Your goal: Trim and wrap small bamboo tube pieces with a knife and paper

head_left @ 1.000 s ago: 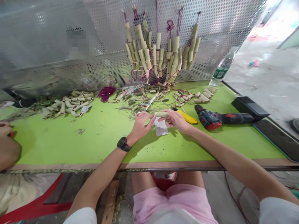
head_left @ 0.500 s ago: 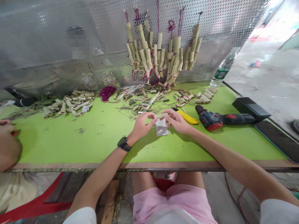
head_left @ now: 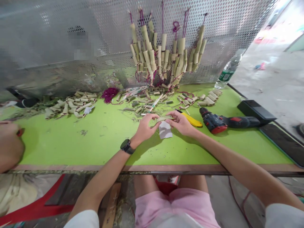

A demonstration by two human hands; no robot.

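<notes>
Between my two hands is a short pale-green bamboo piece [head_left: 164, 118], held level just above the table. My left hand [head_left: 146, 126], with a black watch on its wrist, grips the left end between thumb and fingers. At the right end, my right hand [head_left: 180, 123] pinches the same piece with its thumb on the near side. Below the bamboo, a small greyish-white paper or sandpaper square [head_left: 165, 130] is partly covered by the fingers; whether the right fingers touch it I cannot tell. A yellow utility knife [head_left: 193, 119] lies just beyond my right hand.
A cordless drill [head_left: 213, 120], a black box [head_left: 256, 110] and a phone [head_left: 282, 139] lie right. Cut bamboo pieces [head_left: 71, 106] and purple cord [head_left: 109, 95] are at the back. Bamboo strings [head_left: 163, 58] hang on perforated metal. Another person's hand [head_left: 10, 144] is far left.
My hands keep hold of the bamboo piece in nearly the same place, with the right thumb slightly shifted. The other person's hand at the left has moved a little. The view has shifted slightly.
</notes>
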